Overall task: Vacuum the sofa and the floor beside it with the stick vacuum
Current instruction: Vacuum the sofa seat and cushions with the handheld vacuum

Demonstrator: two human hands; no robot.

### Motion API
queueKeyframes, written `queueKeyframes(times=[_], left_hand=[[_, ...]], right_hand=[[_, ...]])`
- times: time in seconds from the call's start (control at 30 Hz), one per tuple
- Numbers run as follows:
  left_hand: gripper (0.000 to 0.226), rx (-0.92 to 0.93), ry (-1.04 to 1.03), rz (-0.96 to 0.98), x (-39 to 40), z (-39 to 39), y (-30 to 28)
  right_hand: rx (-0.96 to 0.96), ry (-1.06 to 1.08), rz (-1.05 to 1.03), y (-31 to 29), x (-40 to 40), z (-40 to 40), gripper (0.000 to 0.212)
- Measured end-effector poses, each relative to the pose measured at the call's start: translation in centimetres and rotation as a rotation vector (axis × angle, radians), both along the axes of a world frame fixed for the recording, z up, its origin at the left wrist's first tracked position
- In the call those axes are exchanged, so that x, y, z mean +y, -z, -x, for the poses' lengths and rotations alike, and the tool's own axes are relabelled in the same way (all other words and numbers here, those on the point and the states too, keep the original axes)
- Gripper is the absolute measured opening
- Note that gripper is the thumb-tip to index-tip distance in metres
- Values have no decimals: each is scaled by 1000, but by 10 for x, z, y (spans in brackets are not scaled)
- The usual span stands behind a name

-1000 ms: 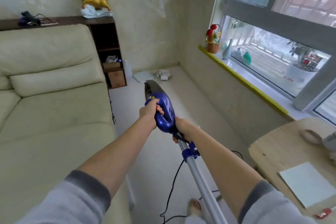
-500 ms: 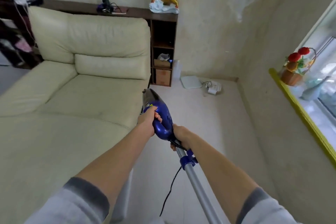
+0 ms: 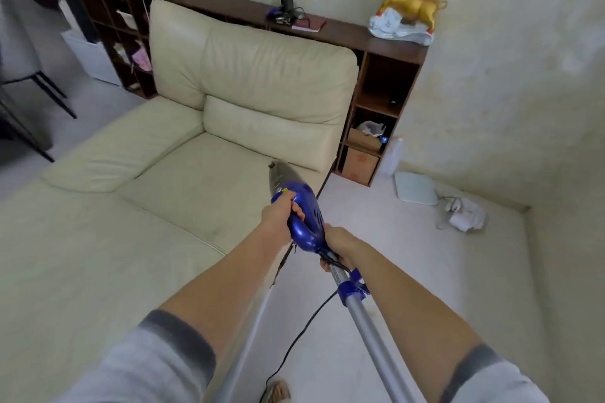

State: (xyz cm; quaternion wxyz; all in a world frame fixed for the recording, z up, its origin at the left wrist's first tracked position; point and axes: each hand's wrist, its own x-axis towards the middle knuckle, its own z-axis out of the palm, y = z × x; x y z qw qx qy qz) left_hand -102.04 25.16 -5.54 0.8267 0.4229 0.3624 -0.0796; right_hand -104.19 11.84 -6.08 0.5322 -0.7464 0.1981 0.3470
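Observation:
A blue stick vacuum point(image 3: 309, 216) is held up in front of me, its grey nose pointing at the cream leather sofa point(image 3: 183, 193). My left hand point(image 3: 280, 211) grips the blue handle loop. Just behind the body, my right hand point(image 3: 339, 244) grips the top of the silver tube point(image 3: 370, 327), which runs down to the lower right. A black cord point(image 3: 294, 342) hangs from the vacuum to the pale floor point(image 3: 425, 271) beside the sofa. The vacuum's floor head is out of view.
A dark wooden shelf unit point(image 3: 383, 101) runs behind the sofa, with a gold figurine point(image 3: 407, 3) on top. A white flat device point(image 3: 415, 188) and a white bundle with cable point(image 3: 465, 216) lie on the floor near the wall. Chair legs point(image 3: 42, 101) stand at left.
My view has swung left from the window toward the sofa, which now fills the left and middle. Both hands keep the same grip on the vacuum.

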Motion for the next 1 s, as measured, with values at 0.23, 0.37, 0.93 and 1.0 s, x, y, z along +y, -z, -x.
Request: queueKeyframes(times=[0.23,0.37,0.93,1.0], left_hand=[[27,48,-147,26,29,-76,11],[23,84,-294,39,45,-131,20],[19,162,-499,-12,111,-290,20],[16,162,-490,7,126,-303,25]], right_hand=[[57,-139,-12,16,27,-102,25],[99,-246,-2,36,46,-178,28],[84,-485,39,41,128,-373,35],[100,-478,57,42,143,-386,37]])
